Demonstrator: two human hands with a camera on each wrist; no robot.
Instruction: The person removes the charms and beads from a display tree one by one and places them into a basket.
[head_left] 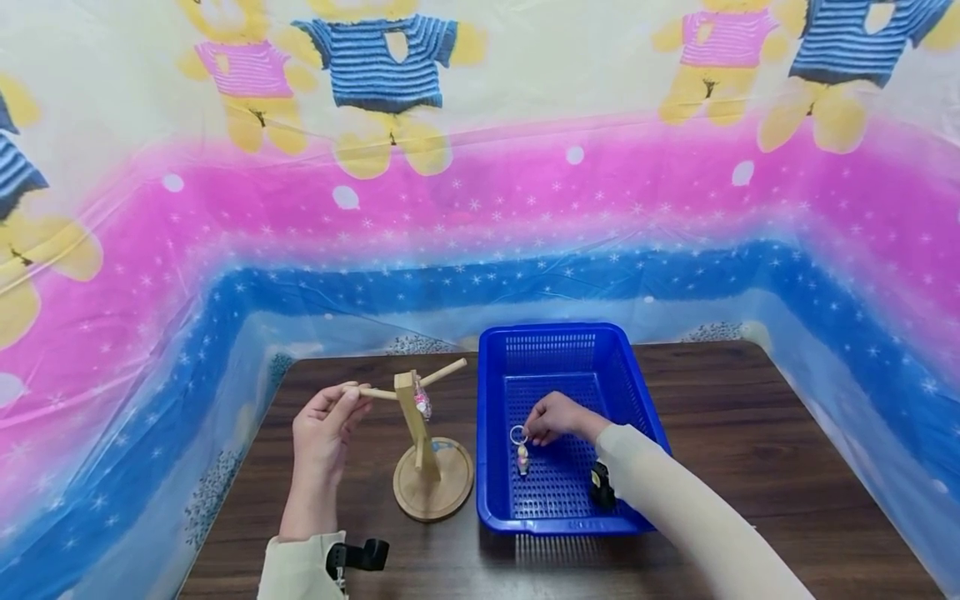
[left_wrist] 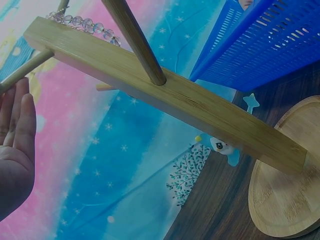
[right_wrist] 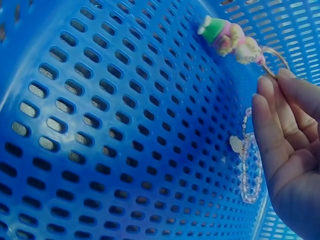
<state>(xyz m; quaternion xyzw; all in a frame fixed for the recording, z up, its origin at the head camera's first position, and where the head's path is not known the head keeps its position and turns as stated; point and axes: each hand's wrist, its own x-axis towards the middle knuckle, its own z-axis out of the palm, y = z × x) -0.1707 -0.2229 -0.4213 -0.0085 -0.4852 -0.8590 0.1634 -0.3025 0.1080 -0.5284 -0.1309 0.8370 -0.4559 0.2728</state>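
Note:
My right hand [head_left: 558,417] pinches the metal ring of a keychain [head_left: 522,460] over the floor of the blue basket [head_left: 558,527]. In the right wrist view its small figure [right_wrist: 230,39], green, pink and cream, hangs from the ring, and a pinkish beaded bracelet [right_wrist: 250,190] lies beyond my fingers. Over on the left, my left hand [head_left: 322,425] holds the end of a peg on the wooden stand [head_left: 416,433] between thumb and fingers. A clear beaded bracelet [left_wrist: 87,25] hangs at the top of the post. Partly hidden behind the post is a blue and white figure charm [left_wrist: 220,145].
The stand's round base [head_left: 450,500] rests on the dark wooden table [head_left: 750,467], just left of the basket. Another peg [head_left: 444,372] points toward the basket. A printed cloth [head_left: 570,275] with bears encloses the table's back and sides. A light-blue star [left_wrist: 251,102] shows near the base.

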